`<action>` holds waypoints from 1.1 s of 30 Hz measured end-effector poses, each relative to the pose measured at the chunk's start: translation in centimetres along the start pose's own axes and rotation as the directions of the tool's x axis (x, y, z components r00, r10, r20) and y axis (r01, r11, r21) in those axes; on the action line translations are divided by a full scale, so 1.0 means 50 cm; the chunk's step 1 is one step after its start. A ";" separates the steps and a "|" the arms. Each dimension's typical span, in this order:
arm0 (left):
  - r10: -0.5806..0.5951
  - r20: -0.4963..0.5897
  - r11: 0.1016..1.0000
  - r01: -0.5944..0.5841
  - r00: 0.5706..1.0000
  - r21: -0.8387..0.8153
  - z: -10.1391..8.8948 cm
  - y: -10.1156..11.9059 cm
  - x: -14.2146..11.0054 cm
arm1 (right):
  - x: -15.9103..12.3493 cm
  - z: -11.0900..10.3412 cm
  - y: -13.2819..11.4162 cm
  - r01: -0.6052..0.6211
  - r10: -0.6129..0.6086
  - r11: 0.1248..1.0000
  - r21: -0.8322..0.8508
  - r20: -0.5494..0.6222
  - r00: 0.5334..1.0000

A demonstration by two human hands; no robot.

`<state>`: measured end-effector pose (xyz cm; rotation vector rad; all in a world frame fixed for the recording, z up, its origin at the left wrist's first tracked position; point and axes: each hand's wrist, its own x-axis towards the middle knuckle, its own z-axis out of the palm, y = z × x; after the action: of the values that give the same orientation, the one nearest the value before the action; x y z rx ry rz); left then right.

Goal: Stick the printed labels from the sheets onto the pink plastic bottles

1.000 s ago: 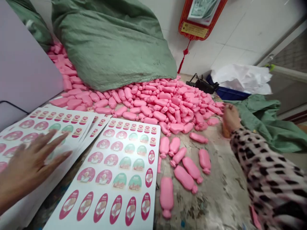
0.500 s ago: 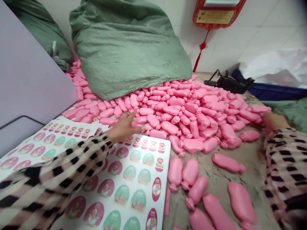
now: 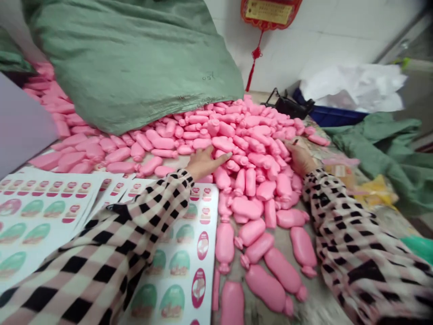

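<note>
My left sleeve [image 3: 111,243] and my right sleeve [image 3: 355,253] are long, with black squares on pink and white, like a game board. My left hand [image 3: 206,163] and my right hand [image 3: 301,159] are bare.

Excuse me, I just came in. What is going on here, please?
A person leans over a heap of pink plastic bottles. The left hand rests on bottles at the heap's front, and the right hand is at its right side. Sheets of printed oval labels lie at the left, and a green woven sack sits behind the heap.
</note>
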<state>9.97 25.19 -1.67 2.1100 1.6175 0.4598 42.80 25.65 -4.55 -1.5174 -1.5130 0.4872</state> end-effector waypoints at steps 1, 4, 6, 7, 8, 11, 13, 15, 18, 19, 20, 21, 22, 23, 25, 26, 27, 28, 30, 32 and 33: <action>0.057 0.003 0.997 -0.057 0.998 -0.043 0.009 0.013 0.000 | -0.018 0.002 -0.005 -0.032 0.031 0.999 0.037 0.015 0.999; 0.181 0.009 0.972 -0.177 0.983 -0.154 0.026 0.047 -0.011 | -0.073 -0.001 -0.024 -0.154 0.140 0.967 0.203 0.081 0.987; 0.237 0.002 0.957 -0.233 0.971 -0.172 0.027 0.065 -0.028 | -0.107 -0.007 -0.041 -0.192 0.171 0.945 0.263 0.102 0.980; 0.263 -0.002 0.952 -0.260 0.965 -0.163 0.026 0.073 -0.038 | -0.121 -0.009 -0.050 -0.193 0.172 0.945 0.265 0.102 0.980; 0.287 -0.004 0.947 -0.284 0.958 -0.148 0.026 0.081 -0.050 | -0.134 -0.010 -0.059 -0.191 0.168 0.942 0.277 0.107 0.980; 0.360 0.013 0.925 -0.355 0.933 -0.133 0.030 0.100 -0.089 | -0.166 -0.009 -0.090 -0.152 0.118 0.935 0.321 0.123 0.985; 0.423 0.041 0.898 -0.413 0.905 -0.155 0.039 0.108 -0.118 | -0.183 -0.004 -0.114 -0.120 0.083 0.930 0.347 0.120 0.989; 0.479 0.075 0.872 -0.464 0.875 -0.154 0.048 0.110 -0.150 | -0.199 0.005 -0.142 -0.096 0.056 0.932 0.349 0.125 0.991; 0.493 0.129 0.870 -0.486 0.860 -0.081 0.048 0.104 -0.206 | -0.213 0.022 -0.182 -0.024 -0.029 0.962 0.273 0.188 0.982; 0.483 0.132 0.875 -0.482 0.866 -0.041 0.042 0.101 -0.229 | -0.216 0.028 -0.193 0.020 -0.066 0.976 0.217 0.211 0.975; 0.475 0.121 0.878 -0.479 0.872 0.008 0.032 0.098 -0.253 | -0.217 0.032 -0.203 0.066 -0.100 0.986 0.152 0.232 0.968; 0.477 0.104 0.873 -0.484 0.873 0.062 0.019 0.097 -0.279 | -0.219 0.035 -0.213 0.116 -0.133 0.990 0.084 0.245 0.960; 0.492 0.088 0.859 -0.499 0.866 0.114 0.005 0.096 -0.307 | -0.221 0.035 -0.223 0.165 -0.163 0.986 0.015 0.250 0.954; 0.521 0.085 0.835 -0.528 0.849 0.153 -0.009 0.096 -0.338 | -0.224 0.031 -0.233 0.208 -0.191 0.977 -0.047 0.245 0.951; 0.616 0.151 0.754 -0.634 0.773 0.170 -0.027 0.102 -0.402 | -0.235 0.015 -0.255 0.269 -0.234 0.951 -0.150 0.216 0.948; 0.674 0.212 0.695 -0.705 0.707 0.141 -0.028 0.107 -0.434 | -0.244 0.003 -0.268 0.281 -0.243 0.941 -0.188 0.202 0.949; 0.735 0.269 0.623 -0.777 0.622 0.095 -0.023 0.112 -0.463 | -0.257 -0.011 -0.281 0.278 -0.238 0.936 -0.213 0.198 0.951; 0.783 0.317 0.549 -0.834 0.535 0.050 -0.012 0.118 -0.490 | -0.273 -0.026 -0.295 0.265 -0.221 0.936 -0.230 0.201 0.954; 0.846 0.348 0.427 -0.904 0.404 0.009 0.022 0.128 -0.531 | -0.319 -0.053 -0.320 0.227 -0.173 0.940 -0.256 0.217 0.961; 0.868 0.345 0.368 -0.929 0.358 0.036 0.062 0.133 -0.553 | -0.387 -0.071 -0.335 0.209 -0.155 0.928 -0.309 0.189 0.970; 0.872 0.341 0.352 -0.934 0.351 0.059 0.078 0.134 -0.558 | -0.429 -0.074 -0.337 0.201 -0.157 0.922 -0.332 0.154 0.976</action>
<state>10.17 -3.79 -1.32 2.9931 0.1323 0.2706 32.43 1.64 4.09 -1.6142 -1.8933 0.2167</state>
